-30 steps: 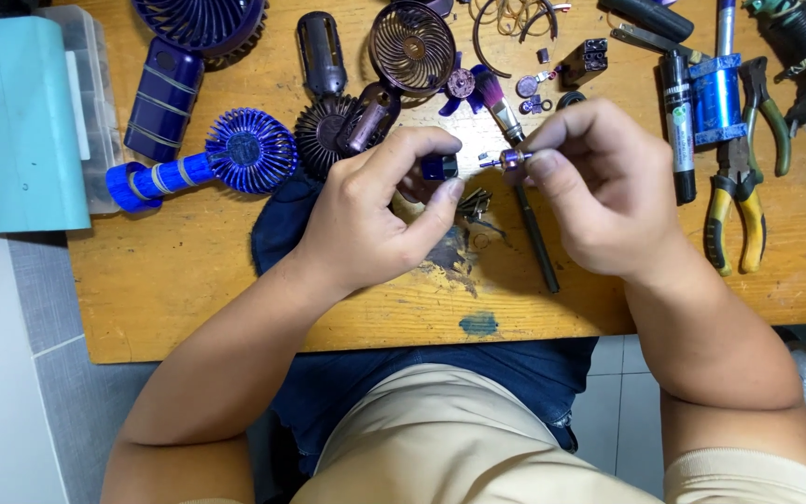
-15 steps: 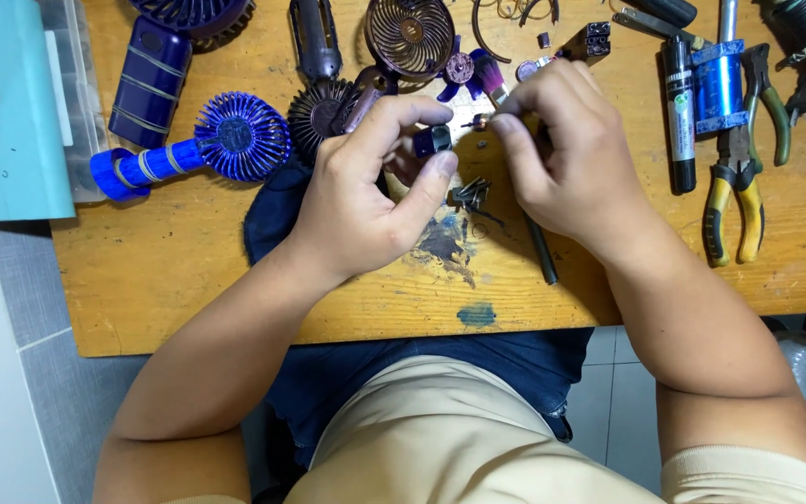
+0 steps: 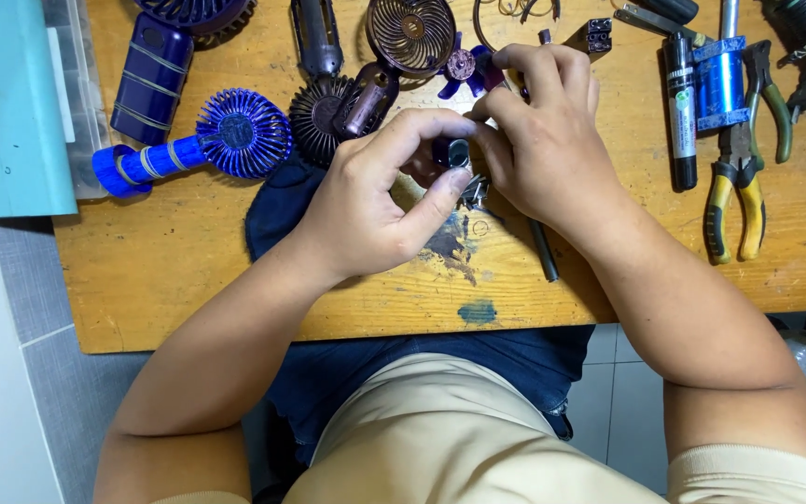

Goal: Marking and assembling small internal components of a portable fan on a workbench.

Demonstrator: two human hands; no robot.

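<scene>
My left hand (image 3: 375, 201) pinches a small dark motor part (image 3: 457, 152) between thumb and fingers over the wooden table (image 3: 188, 271). My right hand (image 3: 538, 140) is closed beside it, fingertips touching the same small part from the right. A thin dark rod (image 3: 545, 252), like a screwdriver shaft, sticks out from under my right hand toward the table's near edge. What the right fingers grip is hidden. A purple fan blade piece (image 3: 464, 65) lies just beyond my hands.
A blue handheld fan (image 3: 207, 140) and a blue fan body (image 3: 146, 79) lie at the left, next to a teal box (image 3: 6, 103). Brown fan grilles (image 3: 412, 33) lie at the top. A black marker (image 3: 681, 112), a blue tool (image 3: 722, 79) and yellow-handled pliers (image 3: 737, 201) lie at the right.
Both hands have shifted a little away from me and stayed together on the small part. My right hand has rolled further over it, covering more of the thin rod.
</scene>
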